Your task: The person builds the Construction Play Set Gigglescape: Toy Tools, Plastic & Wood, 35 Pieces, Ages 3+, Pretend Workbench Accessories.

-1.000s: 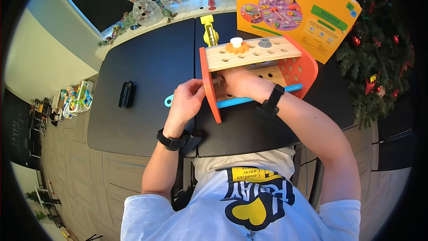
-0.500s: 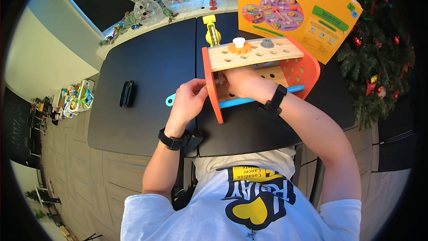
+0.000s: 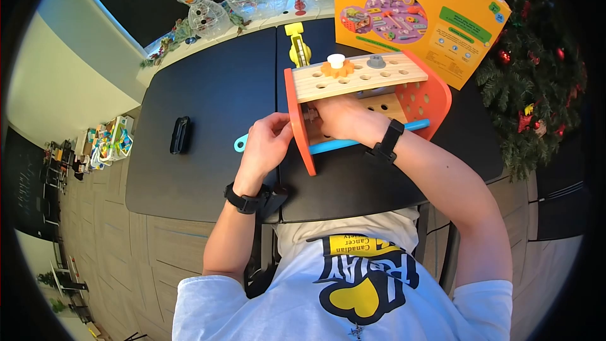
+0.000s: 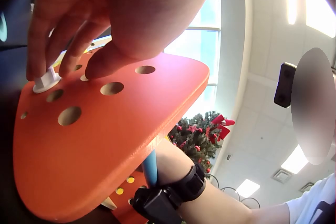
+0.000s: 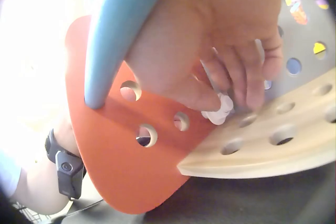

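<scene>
A toy toolbox with red-orange side panels [image 3: 299, 123], a perforated wooden top shelf [image 3: 379, 76] and a blue rod [image 3: 334, 145] stands on the table. My left hand [image 3: 267, 142] is at the outer face of the left panel, its fingertips around a white bolt head [image 4: 47, 80] set in one of the holes. Reaching under the shelf, my right hand [image 3: 344, 117] pinches a white scalloped nut [image 5: 219, 111] between thumb and finger, against the same panel's inner side. An orange gear [image 3: 338, 69] with a white bolt head and a grey nut [image 3: 376, 61] sit on the shelf.
Behind the toolbox are a yellow construction set box [image 3: 416, 19] and a yellow toy tool [image 3: 297, 44]. A light-blue piece with a holed end [image 3: 240, 143] lies left of my left hand. A black case [image 3: 180, 135] is farther left. A decorated tree [image 3: 524, 88] stands at right.
Both hands keep their places at the left panel, with only slight finger movement. The whole view shifts a little; the toolbox stays put on the table.
</scene>
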A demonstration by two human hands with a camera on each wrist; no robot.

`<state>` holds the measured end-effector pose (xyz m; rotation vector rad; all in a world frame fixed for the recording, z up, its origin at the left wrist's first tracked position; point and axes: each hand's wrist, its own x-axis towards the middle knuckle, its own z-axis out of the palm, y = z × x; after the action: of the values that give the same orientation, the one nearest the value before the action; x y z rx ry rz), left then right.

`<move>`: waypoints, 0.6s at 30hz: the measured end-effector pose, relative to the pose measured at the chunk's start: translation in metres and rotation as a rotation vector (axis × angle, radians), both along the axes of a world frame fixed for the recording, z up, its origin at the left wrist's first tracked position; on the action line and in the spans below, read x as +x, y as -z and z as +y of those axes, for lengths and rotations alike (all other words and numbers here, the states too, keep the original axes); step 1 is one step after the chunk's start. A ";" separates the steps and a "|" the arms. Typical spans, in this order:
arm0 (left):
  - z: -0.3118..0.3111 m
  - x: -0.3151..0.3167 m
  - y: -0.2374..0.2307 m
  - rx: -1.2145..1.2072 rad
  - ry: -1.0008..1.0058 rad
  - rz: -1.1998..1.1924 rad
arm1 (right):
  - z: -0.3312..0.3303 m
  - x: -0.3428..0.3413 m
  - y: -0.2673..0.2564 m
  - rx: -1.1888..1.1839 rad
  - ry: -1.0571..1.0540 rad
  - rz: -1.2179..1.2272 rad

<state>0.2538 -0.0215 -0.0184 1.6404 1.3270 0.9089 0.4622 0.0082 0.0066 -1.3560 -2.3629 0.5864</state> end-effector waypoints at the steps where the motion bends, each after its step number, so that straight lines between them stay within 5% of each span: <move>1: 0.000 0.000 -0.001 0.001 0.001 0.000 | 0.001 -0.001 0.002 -0.012 0.013 0.009; 8: 0.003 -0.001 0.008 -0.007 0.008 -0.027 | 0.006 -0.005 0.009 -0.032 0.038 -0.119; 18: 0.002 -0.002 0.007 -0.014 0.014 -0.044 | 0.009 0.000 0.015 0.031 -0.020 0.018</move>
<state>0.2523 -0.0191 -0.0258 1.6085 1.2873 0.9204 0.4620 0.0170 -0.0081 -1.3100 -2.3642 0.5623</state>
